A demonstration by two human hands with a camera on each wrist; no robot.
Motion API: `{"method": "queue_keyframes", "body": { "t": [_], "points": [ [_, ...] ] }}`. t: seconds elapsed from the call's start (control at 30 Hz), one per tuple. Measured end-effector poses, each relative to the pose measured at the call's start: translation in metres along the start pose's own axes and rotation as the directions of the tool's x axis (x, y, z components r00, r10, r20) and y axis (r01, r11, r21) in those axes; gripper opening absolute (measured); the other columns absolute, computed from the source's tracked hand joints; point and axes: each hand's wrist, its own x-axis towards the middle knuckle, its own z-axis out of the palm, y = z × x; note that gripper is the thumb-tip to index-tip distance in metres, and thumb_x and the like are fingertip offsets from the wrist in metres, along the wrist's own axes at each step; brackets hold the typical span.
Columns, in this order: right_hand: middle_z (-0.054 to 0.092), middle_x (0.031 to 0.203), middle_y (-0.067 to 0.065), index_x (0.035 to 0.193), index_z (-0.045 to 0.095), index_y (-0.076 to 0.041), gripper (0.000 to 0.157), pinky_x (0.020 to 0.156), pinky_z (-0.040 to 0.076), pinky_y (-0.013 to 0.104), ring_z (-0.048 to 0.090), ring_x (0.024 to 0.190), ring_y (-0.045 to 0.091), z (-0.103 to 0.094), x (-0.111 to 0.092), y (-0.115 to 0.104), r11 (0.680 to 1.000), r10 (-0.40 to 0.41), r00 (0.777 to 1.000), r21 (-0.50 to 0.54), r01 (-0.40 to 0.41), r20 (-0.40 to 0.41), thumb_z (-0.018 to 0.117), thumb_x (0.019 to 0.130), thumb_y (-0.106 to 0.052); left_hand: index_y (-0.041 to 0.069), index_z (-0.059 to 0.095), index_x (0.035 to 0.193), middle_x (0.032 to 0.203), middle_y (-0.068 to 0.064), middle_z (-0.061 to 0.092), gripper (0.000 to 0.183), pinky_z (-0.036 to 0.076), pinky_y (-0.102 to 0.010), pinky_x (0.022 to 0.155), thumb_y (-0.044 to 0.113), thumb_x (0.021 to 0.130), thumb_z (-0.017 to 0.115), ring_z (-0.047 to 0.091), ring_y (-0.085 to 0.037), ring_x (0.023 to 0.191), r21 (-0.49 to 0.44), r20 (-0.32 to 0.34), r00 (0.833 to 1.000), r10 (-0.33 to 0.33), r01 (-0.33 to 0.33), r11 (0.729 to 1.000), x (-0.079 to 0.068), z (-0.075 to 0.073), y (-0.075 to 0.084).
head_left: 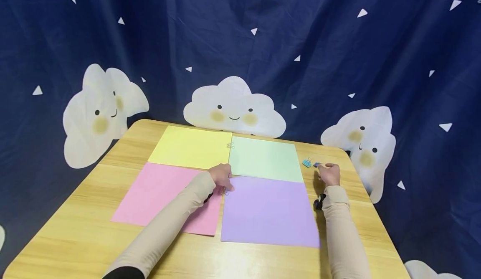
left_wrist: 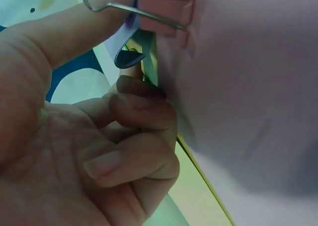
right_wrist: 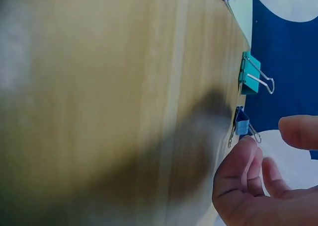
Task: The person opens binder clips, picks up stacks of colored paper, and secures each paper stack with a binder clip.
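"Beige left sleeve (head_left: 165, 222) and right sleeve (head_left: 343, 237) occupy the foreground. What lies ahead?"

"Pink sheet (head_left: 158, 195) and purple sheet (head_left: 270, 212), side by side. Left hand (head_left: 221, 174) is over their seam: thumb extended, other fingers curled. Its thumb tip is hidden behind the pink clip (left_wrist: 161, 2) on the pink sheet's edge, so I cannot tell whether it grips."

"Right hand (head_left: 330, 174)?"

"Thumb and index finger apart, pinching nothing. 1 fingertip is at the handle of the dark blue clip (right_wrist: 242, 127); the teal clip (right_wrist: 251, 87) lies just beside."

"Fault risks?"

"2. A glancing fingertip could push the dark blue clip away across the table (head_left: 82, 212). Sideways drag from the left hand could misalign the sheets."

"Surface and room?"

"Yellow sheet (head_left: 191, 145) and green sheet (head_left: 267, 158) form the far half of the 4-sheet layout. The table is pale wood-grain. Beyond hangs a navy backdrop (head_left: 225, 3) printed with white clouds (head_left: 234, 99) and triangles (head_left: 254, 31)."
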Motion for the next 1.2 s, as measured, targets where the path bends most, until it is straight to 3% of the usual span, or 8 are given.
{"method": "queue_keyframes", "body": {
  "t": [0.2,0.3,0.5,0.67,0.83,0.97,1.07,1.2],
  "points": [
    [0.051,0.140,0.032,0.153,0.038,0.006,0.057,0.058,0.055,0.021,0.060,0.067,0.011,0.002,0.006,0.001,1.000,-0.002,1.000,0.008,0.002,0.001,0.052,0.104,-0.021,0.009,0.057,0.096,0.096,-0.003,0.065,0.036,0.049,-0.025,0.074,0.021,0.082,0.088,0.062,-0.015,0.079,-0.001,0.023,1.000,0.003,-0.003,1.000,0.000,-0.004,0.003],
    [0.052,0.141,0.033,0.150,0.042,0.005,0.055,0.058,0.055,0.021,0.060,0.066,0.010,0.004,0.008,0.000,1.000,-0.014,1.000,-0.017,0.014,0.008,0.052,0.104,-0.022,0.006,0.060,0.099,0.101,-0.006,0.067,0.035,0.051,-0.027,0.076,0.021,0.082,0.088,0.057,-0.016,0.083,0.019,0.015,1.000,0.012,-0.012,1.000,0.000,-0.004,0.003],
    [0.056,0.139,0.031,0.144,0.051,0.006,0.051,0.058,0.053,0.021,0.060,0.068,0.010,0.005,0.009,-0.003,0.998,-0.005,1.000,-0.065,0.004,-0.006,0.053,0.104,-0.025,0.004,0.062,0.099,0.097,-0.007,0.068,0.032,0.050,-0.026,0.072,0.012,0.081,0.087,0.063,-0.016,0.074,-0.033,-0.010,0.999,0.047,-0.047,0.998,0.001,-0.002,0.005],
    [0.071,0.109,0.020,0.132,0.063,0.008,0.048,0.061,0.053,0.025,0.061,0.069,0.012,0.006,0.011,-0.005,0.992,0.007,0.999,-0.123,-0.011,-0.031,0.057,0.103,-0.030,0.003,0.063,0.101,0.098,-0.006,0.067,0.032,0.049,-0.026,0.070,0.010,0.080,0.087,0.057,-0.015,0.074,-0.067,-0.025,0.998,0.052,-0.053,0.996,0.003,0.001,0.005],
    [0.068,0.076,0.003,0.126,0.066,0.008,0.044,0.061,0.053,0.028,0.060,0.062,0.013,0.006,0.012,-0.007,0.990,0.022,0.999,-0.136,-0.027,-0.034,0.058,0.101,-0.027,0.000,0.064,0.114,0.118,-0.015,0.071,0.041,0.058,-0.028,0.080,0.011,0.081,0.086,0.062,-0.014,0.069,-0.122,-0.025,0.998,0.051,-0.053,0.991,0.004,0.001,0.002],
    [0.067,0.070,0.001,0.126,0.066,0.009,0.045,0.059,0.052,0.027,0.060,0.058,0.012,0.006,0.011,-0.008,0.994,0.042,0.999,-0.095,-0.045,-0.033,0.059,0.102,-0.028,-0.004,0.061,0.121,0.087,-0.017,0.076,0.045,0.060,-0.024,0.058,0.005,0.083,0.083,0.061,-0.013,0.045,-0.249,0.012,0.999,0.037,-0.032,0.968,0.007,0.004,-0.003],
    [0.065,0.065,-0.002,0.125,0.067,0.008,0.047,0.057,0.052,0.026,0.060,0.056,0.012,0.006,0.014,-0.007,0.995,0.062,0.998,-0.076,-0.064,-0.030,0.058,0.103,-0.032,-0.006,0.060,0.126,0.065,-0.015,0.071,0.047,0.055,-0.024,0.044,0.003,0.085,0.081,0.057,-0.013,0.039,-0.319,0.021,1.000,0.019,-0.012,0.948,0.010,0.007,-0.007],
    [0.064,0.060,-0.003,0.123,0.068,0.006,0.044,0.053,0.052,0.026,0.060,0.054,0.012,0.005,0.021,-0.002,0.993,0.080,0.997,-0.080,-0.082,-0.021,0.057,0.102,-0.032,-0.008,0.063,0.130,0.092,-0.022,0.077,0.054,0.062,-0.026,0.061,0.006,0.082,0.084,0.056,-0.010,0.042,-0.309,-0.033,0.999,0.020,-0.030,0.951,0.010,0.012,-0.008]
  ]
}}
